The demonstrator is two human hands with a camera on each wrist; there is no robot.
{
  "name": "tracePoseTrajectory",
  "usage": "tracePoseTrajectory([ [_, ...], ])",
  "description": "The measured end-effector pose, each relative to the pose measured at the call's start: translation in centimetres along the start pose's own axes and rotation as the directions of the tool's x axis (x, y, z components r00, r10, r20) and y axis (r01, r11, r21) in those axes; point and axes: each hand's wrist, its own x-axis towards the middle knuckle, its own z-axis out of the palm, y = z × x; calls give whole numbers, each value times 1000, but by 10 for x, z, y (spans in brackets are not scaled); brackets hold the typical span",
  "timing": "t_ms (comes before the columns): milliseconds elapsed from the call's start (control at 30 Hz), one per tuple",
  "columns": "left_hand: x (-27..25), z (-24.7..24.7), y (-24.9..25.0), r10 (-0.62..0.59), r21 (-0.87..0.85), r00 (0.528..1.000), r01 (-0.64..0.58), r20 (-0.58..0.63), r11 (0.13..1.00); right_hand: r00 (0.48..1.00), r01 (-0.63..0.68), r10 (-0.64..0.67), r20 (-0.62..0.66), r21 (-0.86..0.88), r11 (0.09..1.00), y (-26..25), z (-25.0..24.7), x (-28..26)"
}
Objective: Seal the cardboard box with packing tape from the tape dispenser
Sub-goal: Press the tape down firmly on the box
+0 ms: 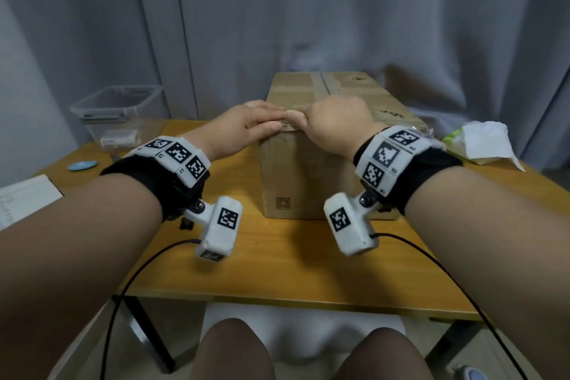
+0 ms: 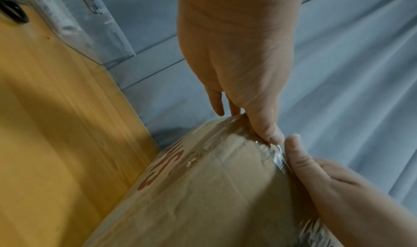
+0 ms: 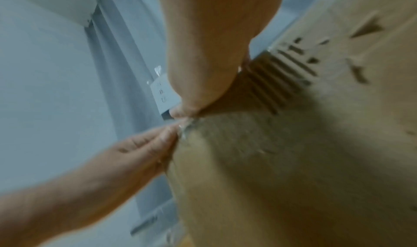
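Both hands are meeting at the box's (image 1: 311, 163) near top edge, mid-table. The left hand (image 1: 246, 129) is lying flat, fingers pressing tape (image 2: 278, 159) there; the right hand (image 1: 334, 123) is curled, thumb pressing beside them. The seam is running away from them, toward the far edge.

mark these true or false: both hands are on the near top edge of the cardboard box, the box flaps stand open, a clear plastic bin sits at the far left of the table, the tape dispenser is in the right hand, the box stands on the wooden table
1. Both hands are on the near top edge of the cardboard box. True: the left hand and right hand meet there.
2. The box flaps stand open. False: the top is closed flat.
3. A clear plastic bin sits at the far left of the table. True.
4. The tape dispenser is in the right hand. False: no dispenser shows; the fingers press shiny tape at the edge.
5. The box stands on the wooden table. True.
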Motion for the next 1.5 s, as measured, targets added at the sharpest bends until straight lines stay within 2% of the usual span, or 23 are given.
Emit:
tracePoseTrajectory([
  [33,-1,0,-1,4,2,1000,-4,2,1000,998,-31,31,61,-5,1000,-2,4,-1],
  [133,-3,4,-1,7,5,1000,-7,1,1000,987,-91,86,137,36,995,-4,10,-5],
  [333,-3,6,-2,-7,28,1000,7,-1,1000,989,-110,114,99,-43,993,-8,18,-9],
  [400,-1,8,-2,-8,-5,999,8,-53,1000,986,-117,119,114,-22,993,-8,19,-10],
  [533,-1,21,-4,-30,-58,983,20,-182,998,990,-103,100,102,31,994,-5,22,-10],
  [633,-5,33,-3,-33,-90,978,15,-205,996,993,-85,80,91,56,995,-2,21,-11],
  [733,-6,35,0,-57,-75,979,43,-193,996,995,17,-28,99,110,994,10,13,-14],
  [767,-5,32,3,-63,-41,979,56,-196,998,991,42,-63,118,172,984,17,9,-16],
  [833,1,26,16,-32,164,970,73,-240,984,983,82,-118,144,235,968,33,1,-23],
  [900,13,20,37,22,339,964,71,-264,938,978,143,-157,139,107,984,47,-7,-31],
  [933,21,18,47,24,357,970,67,-243,932,978,154,-158,134,38,987,54,-11,-35],
  [1000,37,20,58,-4,344,988,57,-153,937,985,147,-143,95,-44,988,62,-15,-43],
  [1100,47,30,59,-29,396,997,53,-67,917,987,162,-163,-11,-69,984,65,-13,-53],
  [1167,47,34,58,-40,429,994,78,-98,900,980,182,-188,-61,-91,979,64,-8,-58],
  [1267,44,37,57,5,439,990,59,-143,896,965,203,-216,-146,-97,974,64,2,-62],
  [1400,43,38,56,37,475,990,34,-139,879,956,148,-158,-249,-58,987,61,15,-66],
  [1500,42,43,55,62,552,985,39,-162,833,936,148,-160,-312,-60,987,60,19,-68],
])
